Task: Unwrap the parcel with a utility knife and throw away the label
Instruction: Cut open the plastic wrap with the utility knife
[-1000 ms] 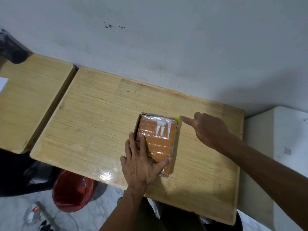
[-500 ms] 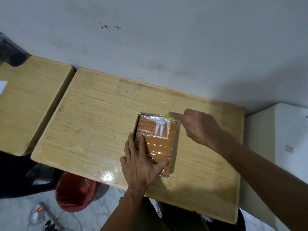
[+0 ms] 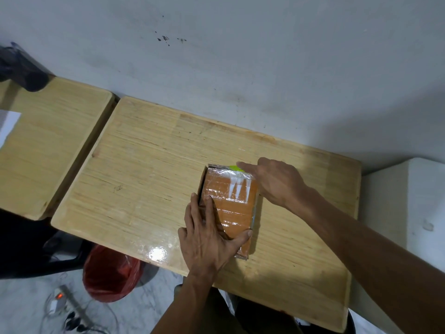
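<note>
An orange-brown parcel [image 3: 231,206] wrapped in clear shiny tape lies on the wooden table [image 3: 144,177], right of the middle. My left hand [image 3: 207,239] lies flat on its near half, the thumb stretched across it, pinning it down. My right hand [image 3: 277,182] is at the parcel's far right corner, index finger extended along a utility knife. Only the knife's yellow-green tip [image 3: 234,168] shows, touching the parcel's far edge. The rest of the knife is hidden under the hand. No label can be made out.
A red-lined bin [image 3: 108,273] stands on the floor under the table's near left edge. A second wooden table [image 3: 48,145] adjoins on the left, with white paper [image 3: 7,126] at its edge. A white block [image 3: 404,213] stands to the right. A power strip [image 3: 69,302] lies on the floor.
My right hand has slid left along the parcel's far edge, taking the green knife tip from the far right corner towards the middle. My left hand and the parcel have stayed put.
</note>
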Action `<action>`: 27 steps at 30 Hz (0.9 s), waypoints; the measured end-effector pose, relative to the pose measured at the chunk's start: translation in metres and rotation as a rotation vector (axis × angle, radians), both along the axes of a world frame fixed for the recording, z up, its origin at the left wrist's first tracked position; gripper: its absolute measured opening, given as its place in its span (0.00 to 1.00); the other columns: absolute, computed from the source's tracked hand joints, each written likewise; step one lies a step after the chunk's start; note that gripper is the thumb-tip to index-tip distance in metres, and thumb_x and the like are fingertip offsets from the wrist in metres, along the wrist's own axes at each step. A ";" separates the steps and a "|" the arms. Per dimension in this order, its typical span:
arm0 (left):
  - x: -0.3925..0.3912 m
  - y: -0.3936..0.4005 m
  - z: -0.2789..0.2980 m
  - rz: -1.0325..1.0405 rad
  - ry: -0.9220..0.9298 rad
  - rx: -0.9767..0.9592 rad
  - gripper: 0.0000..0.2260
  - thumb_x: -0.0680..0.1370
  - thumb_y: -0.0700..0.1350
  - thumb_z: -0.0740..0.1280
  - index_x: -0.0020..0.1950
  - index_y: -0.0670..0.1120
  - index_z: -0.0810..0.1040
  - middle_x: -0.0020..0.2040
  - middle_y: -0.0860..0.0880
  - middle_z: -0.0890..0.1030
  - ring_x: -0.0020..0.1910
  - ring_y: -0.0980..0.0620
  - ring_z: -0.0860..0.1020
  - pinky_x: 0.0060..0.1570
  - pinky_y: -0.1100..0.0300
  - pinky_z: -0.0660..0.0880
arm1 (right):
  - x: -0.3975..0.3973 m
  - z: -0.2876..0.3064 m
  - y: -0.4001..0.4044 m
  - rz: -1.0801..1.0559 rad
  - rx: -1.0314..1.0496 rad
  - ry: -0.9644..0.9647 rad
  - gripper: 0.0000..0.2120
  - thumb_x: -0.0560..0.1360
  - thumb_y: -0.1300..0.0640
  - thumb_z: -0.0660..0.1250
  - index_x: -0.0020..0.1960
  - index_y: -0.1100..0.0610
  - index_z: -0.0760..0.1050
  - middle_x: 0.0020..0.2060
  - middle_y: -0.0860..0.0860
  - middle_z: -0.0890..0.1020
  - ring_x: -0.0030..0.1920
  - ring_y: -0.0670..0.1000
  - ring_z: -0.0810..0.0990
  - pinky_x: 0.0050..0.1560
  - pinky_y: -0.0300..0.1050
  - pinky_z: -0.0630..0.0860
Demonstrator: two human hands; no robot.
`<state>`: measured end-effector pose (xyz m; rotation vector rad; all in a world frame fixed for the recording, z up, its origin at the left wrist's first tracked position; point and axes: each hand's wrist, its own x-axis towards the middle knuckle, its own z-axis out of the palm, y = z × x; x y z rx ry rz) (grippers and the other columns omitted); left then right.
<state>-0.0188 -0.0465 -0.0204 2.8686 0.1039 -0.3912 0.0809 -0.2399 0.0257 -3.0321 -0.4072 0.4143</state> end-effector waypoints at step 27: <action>-0.001 -0.001 0.000 -0.012 0.015 -0.018 0.57 0.61 0.86 0.53 0.82 0.53 0.57 0.83 0.46 0.50 0.80 0.44 0.57 0.61 0.43 0.69 | -0.013 0.018 0.029 0.055 -0.295 -0.114 0.25 0.78 0.58 0.60 0.74 0.47 0.62 0.48 0.53 0.79 0.43 0.54 0.79 0.26 0.42 0.57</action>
